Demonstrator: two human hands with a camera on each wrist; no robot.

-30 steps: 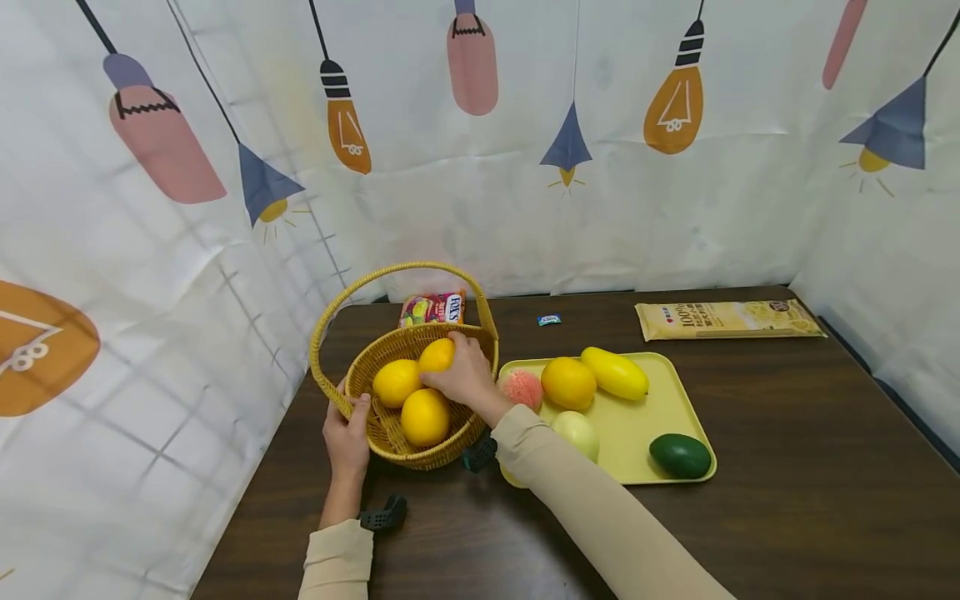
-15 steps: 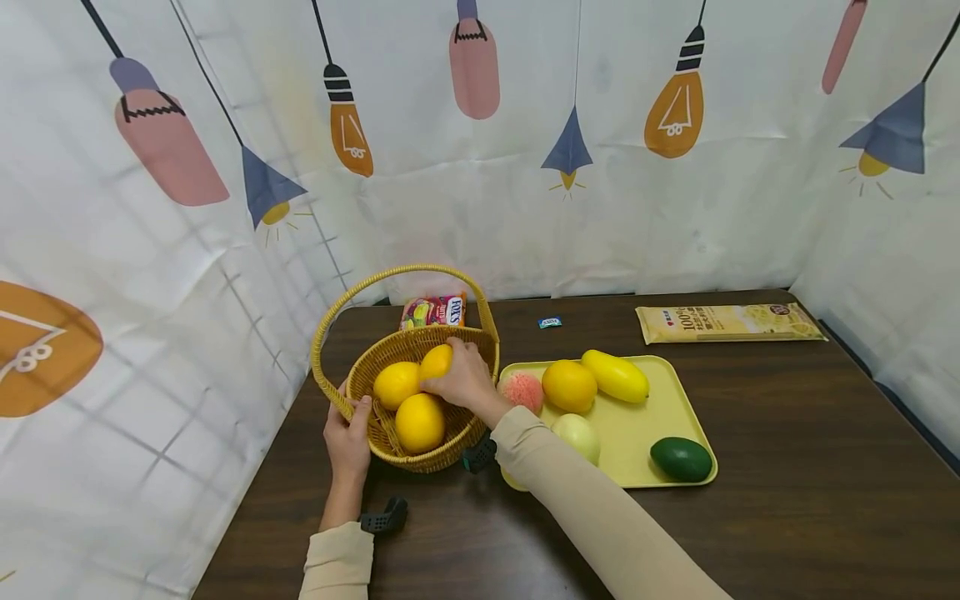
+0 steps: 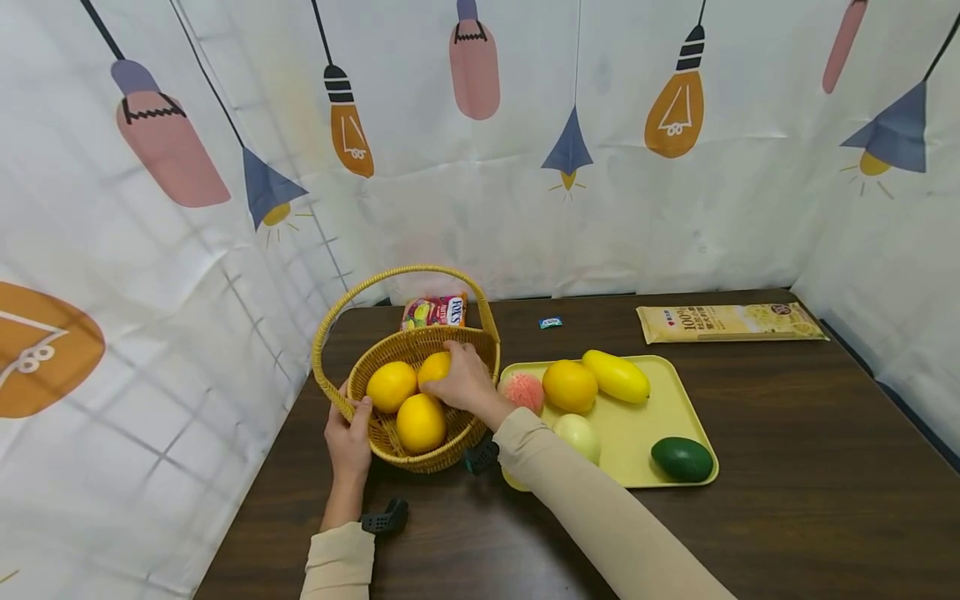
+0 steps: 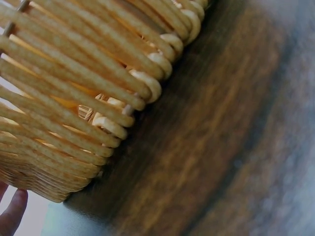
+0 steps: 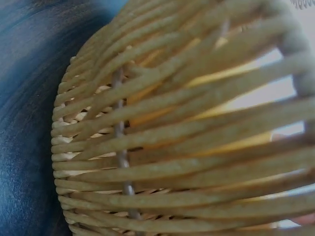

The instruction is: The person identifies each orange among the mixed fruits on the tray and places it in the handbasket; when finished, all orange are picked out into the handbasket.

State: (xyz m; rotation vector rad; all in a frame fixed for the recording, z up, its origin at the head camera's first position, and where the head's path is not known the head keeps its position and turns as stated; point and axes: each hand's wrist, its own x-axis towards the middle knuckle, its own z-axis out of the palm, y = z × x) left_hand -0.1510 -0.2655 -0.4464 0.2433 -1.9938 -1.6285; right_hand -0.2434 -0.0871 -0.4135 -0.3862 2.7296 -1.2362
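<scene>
A woven wicker basket (image 3: 457, 440) with a tall handle stands at the table's left. Inside lie two oranges (image 3: 391, 387) (image 3: 420, 422) and a third orange (image 3: 434, 367). My right hand (image 3: 465, 380) reaches over the basket's right rim and grips that third orange, low among the others. At the near-left rim my left hand (image 3: 348, 433) grips the basket, thumb over the edge. Both wrist views show only the basket's weave close up (image 4: 74, 98) (image 5: 172, 147); a fingertip (image 4: 12, 216) shows at the left wrist view's corner.
A yellow tray (image 3: 645, 408) to the basket's right carries a pink peach (image 3: 523, 390), an orange (image 3: 568, 386), a yellow mango (image 3: 617, 375), a pale round fruit (image 3: 577, 435) and an avocado (image 3: 681, 458). A candy bag (image 3: 435, 311), small wrapper (image 3: 550, 322) and long packet (image 3: 727, 322) lie behind.
My right hand has lowered the third orange deeper into the basket, beside the other two. The left hand has stayed on the rim.
</scene>
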